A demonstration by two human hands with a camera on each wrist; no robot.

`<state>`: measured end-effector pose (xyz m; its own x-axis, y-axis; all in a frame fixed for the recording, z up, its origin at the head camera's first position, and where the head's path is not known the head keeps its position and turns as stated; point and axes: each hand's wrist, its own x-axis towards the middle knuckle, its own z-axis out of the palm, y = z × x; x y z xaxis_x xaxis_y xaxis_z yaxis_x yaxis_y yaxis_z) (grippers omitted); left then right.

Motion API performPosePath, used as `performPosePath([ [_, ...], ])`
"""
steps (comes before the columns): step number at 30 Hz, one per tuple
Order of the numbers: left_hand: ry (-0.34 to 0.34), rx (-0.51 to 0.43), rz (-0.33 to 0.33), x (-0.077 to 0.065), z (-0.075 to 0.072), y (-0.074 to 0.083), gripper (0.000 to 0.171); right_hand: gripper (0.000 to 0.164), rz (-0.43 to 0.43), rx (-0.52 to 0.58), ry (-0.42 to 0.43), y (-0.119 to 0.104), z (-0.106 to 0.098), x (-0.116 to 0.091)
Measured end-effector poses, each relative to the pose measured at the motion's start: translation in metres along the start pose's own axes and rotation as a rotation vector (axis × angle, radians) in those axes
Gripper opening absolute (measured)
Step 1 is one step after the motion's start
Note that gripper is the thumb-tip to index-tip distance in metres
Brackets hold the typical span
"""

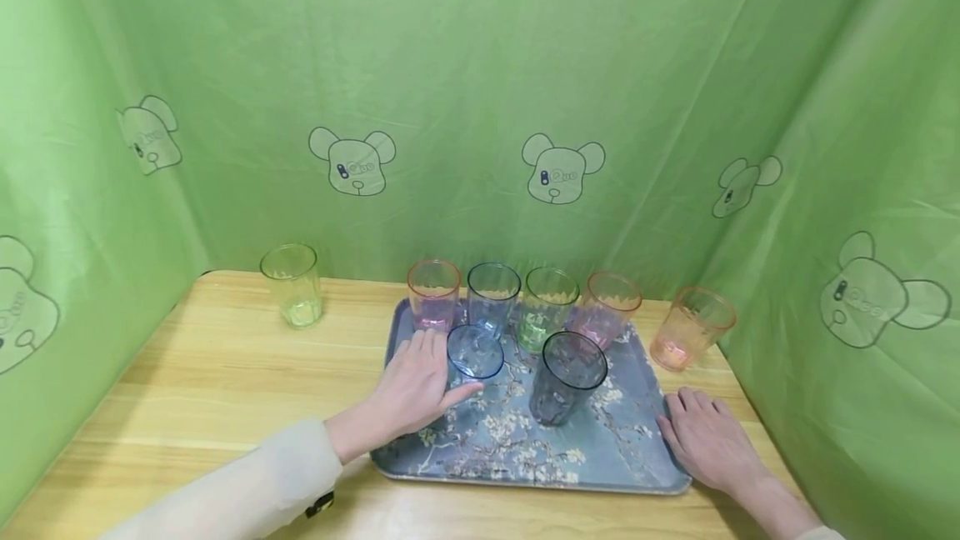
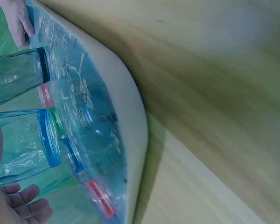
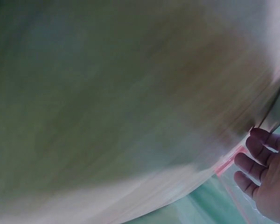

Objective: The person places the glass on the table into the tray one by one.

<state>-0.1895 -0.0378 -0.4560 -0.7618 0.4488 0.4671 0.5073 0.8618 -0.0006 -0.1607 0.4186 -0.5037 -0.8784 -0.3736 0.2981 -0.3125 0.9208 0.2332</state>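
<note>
My left hand holds a clear cup with a blue rim between its thumb and fingers, over the left part of a blue-grey tray with a white blossom print. In the left wrist view the thick blue base of the cup appears slightly above the tray. To its right a dark grey cup stands on the tray. Flat on the table beside the tray's right edge rests my right hand, its fingers loosely extended and holding nothing.
Along the tray's back stand a pink cup, a blue cup, a green cup and another pink cup. An orange-rimmed cup stands right of the tray, a yellow-green cup far left. Green cloth surrounds the table.
</note>
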Motion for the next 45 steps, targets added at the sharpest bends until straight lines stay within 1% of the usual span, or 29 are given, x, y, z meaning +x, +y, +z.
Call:
performPosePath([
  [8, -0.071, -0.009, 0.000, 0.006, 0.006, 0.011, 0.086, 0.023, 0.006, -0.001, -0.010, 0.000, 0.001, -0.001],
  [13, -0.083, -0.003, 0.016, 0.007, 0.010, 0.017, 0.084, 0.023, 0.000, -0.002, -0.001, 0.000, 0.001, 0.000],
  [19, -0.075, 0.006, 0.047, 0.009, 0.016, 0.024, 0.083, 0.024, 0.004, -0.004, -0.015, 0.001, 0.002, 0.000],
  [26, -0.059, 0.032, 0.056, 0.009, 0.020, 0.030, 0.080, 0.023, 0.009, -0.001, -0.021, 0.001, 0.001, 0.000],
  [31, -0.041, 0.023, 0.060, 0.008, 0.024, 0.032, 0.079, 0.023, 0.008, -0.002, -0.024, 0.001, 0.000, 0.001],
  [34, -0.045, 0.030, 0.059, 0.007, 0.025, 0.033, 0.081, 0.023, 0.006, -0.002, -0.025, 0.001, 0.001, 0.001],
  [38, -0.062, 0.036, 0.055, 0.006, 0.026, 0.033, 0.083, 0.022, 0.000, -0.002, -0.005, 0.001, 0.001, 0.001],
  [41, -0.072, 0.019, 0.048, 0.005, 0.025, 0.033, 0.083, 0.021, -0.003, 0.000, 0.009, 0.001, 0.002, 0.001],
  [45, -0.090, -0.006, 0.034, 0.003, 0.026, 0.033, 0.085, 0.022, -0.001, 0.001, 0.005, 0.001, 0.003, 0.000],
])
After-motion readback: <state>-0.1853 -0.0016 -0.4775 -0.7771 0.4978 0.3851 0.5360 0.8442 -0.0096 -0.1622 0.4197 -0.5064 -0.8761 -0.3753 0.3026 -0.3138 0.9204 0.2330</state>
